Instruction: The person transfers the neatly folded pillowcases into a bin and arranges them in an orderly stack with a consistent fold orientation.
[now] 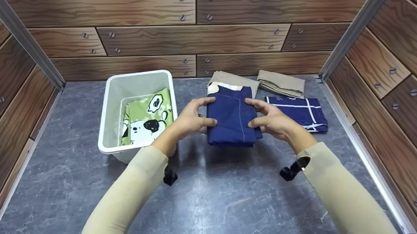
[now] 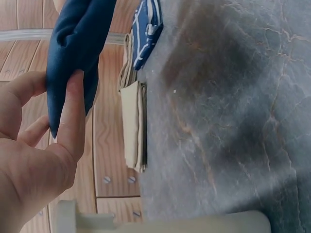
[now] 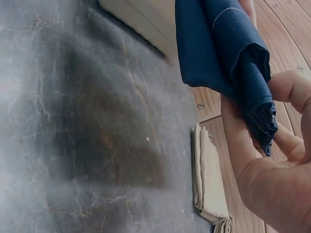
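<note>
Both hands hold a folded navy blue cloth (image 1: 228, 115) up above the floor, one at each side. My left hand (image 1: 190, 121) pinches its left edge, thumb on the near face and fingers round behind. At the opposite edge my right hand (image 1: 275, 120) grips it the same way. A thin pale seam line crosses the cloth, and a cream patch shows at its top. In the right wrist view, several stacked layers of the blue cloth (image 3: 257, 97) show between thumb and fingers. The left wrist view shows the cloth (image 2: 77, 43) edge-on in the left hand (image 2: 43, 155).
A white bin (image 1: 102, 130) stands at the left, with a folded green cartoon-print cloth (image 1: 139, 110) inside. Behind the held cloth lie two folded beige cloths, one partly hidden (image 1: 233, 78) and one farther right (image 1: 282, 83). A navy cloth with white lines (image 1: 298, 113) lies at the right. Wood-patterned walls (image 1: 189, 35) surround the floor.
</note>
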The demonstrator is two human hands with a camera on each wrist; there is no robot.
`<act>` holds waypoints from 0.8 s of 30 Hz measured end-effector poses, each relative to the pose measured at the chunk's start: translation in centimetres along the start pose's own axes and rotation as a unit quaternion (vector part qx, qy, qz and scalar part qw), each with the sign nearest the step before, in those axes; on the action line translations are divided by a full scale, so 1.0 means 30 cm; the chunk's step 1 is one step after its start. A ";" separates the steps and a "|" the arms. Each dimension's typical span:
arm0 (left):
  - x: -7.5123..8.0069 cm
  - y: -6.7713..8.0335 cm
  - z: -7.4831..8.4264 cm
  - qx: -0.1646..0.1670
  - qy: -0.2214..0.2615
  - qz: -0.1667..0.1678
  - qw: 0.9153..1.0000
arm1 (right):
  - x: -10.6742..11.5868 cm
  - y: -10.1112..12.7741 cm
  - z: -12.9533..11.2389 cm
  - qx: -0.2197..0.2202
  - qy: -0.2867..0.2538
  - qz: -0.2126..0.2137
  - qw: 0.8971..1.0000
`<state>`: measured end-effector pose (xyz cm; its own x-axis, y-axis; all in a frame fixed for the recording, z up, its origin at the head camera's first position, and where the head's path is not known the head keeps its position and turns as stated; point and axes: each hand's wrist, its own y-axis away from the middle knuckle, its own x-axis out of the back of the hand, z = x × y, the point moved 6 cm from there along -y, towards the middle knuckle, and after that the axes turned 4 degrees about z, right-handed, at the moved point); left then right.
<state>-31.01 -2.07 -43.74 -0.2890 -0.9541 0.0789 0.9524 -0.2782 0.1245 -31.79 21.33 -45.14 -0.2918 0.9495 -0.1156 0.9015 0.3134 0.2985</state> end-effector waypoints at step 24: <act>0.117 0.046 0.039 -0.004 0.011 0.003 1.000 | -0.114 -0.043 -0.068 -0.003 -0.008 -0.011 1.000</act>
<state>-30.82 -5.68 -42.15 -0.2803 -0.9582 0.0572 0.9550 -0.2724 0.1169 -32.61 17.72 -43.20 -0.3055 0.9421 -0.1380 0.8934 0.3337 0.3007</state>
